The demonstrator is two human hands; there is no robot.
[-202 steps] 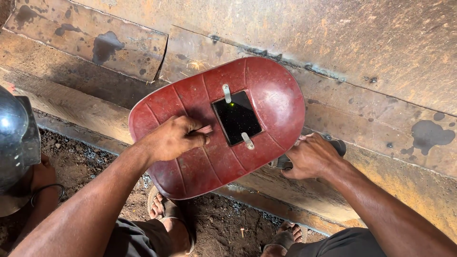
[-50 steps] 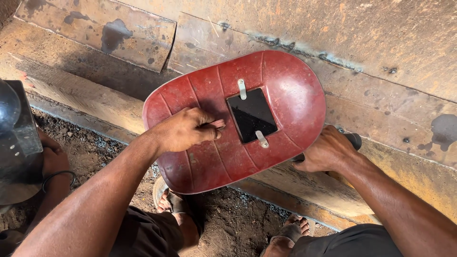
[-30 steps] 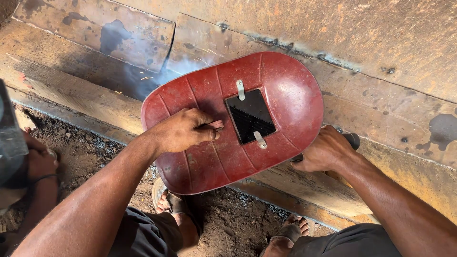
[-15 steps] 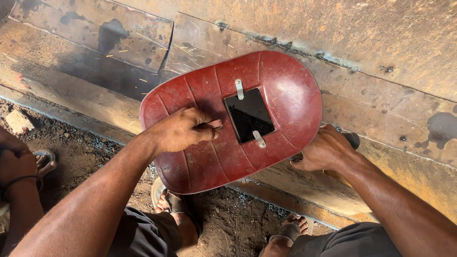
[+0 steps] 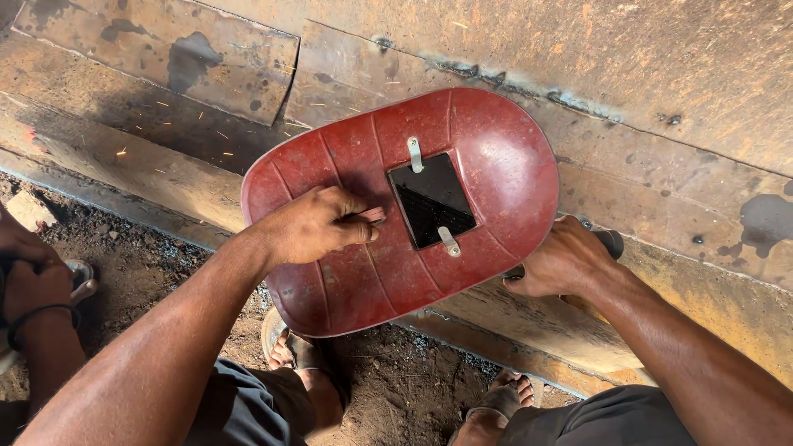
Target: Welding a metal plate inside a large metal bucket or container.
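While left hand [image 5: 318,227] grips red shield [image 5: 496,173], right hand [image 5: 562,264] w/ black handle [image 5: 612,242]

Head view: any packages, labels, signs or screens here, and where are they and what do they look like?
No packages, labels, signs or electronic screens show.
Nearest thing: red oval welding hand shield, held by the left hand in front of the rusty steel plates.
Its dark rectangular viewing glass sits mid-shield, between two small metal clips.
The right hand grips a dark handle beside the shield.

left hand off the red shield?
No, the left hand has its fingers closed on the handle of the red welding shield, beside its dark window.
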